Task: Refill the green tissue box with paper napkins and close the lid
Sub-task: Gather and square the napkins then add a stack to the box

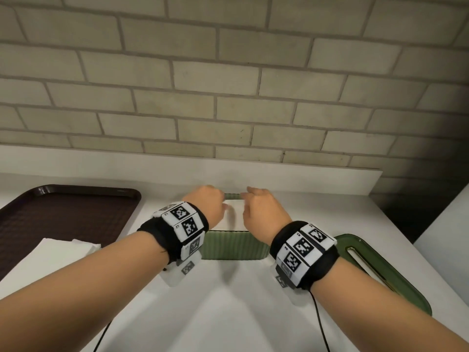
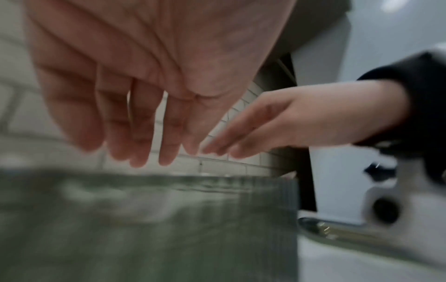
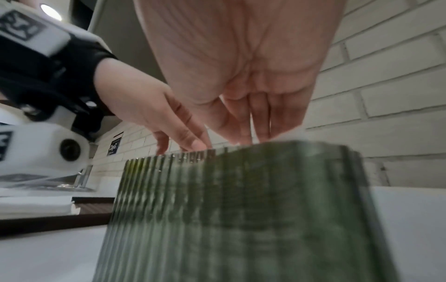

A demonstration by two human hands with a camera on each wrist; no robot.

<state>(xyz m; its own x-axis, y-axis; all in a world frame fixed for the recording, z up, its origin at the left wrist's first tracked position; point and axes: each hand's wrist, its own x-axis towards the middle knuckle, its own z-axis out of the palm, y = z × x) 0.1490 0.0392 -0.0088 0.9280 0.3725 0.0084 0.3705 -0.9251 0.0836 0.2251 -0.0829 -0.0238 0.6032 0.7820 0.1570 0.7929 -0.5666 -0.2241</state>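
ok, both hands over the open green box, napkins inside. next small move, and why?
Probably reach the right hand for the lid, which lies off the green box on the counter to its right. White napkins already sit inside, and both hands' fingers hang straight, holding nothing.

On the brick wall (image 3: pixel 386 99) behind your hands you have one small dark sign (image 3: pixel 114 146) with pale lettering too blurred to read with any certainty, and your wristbands (image 1: pixel 303 250) carry only black-and-white square code patterns, no words.
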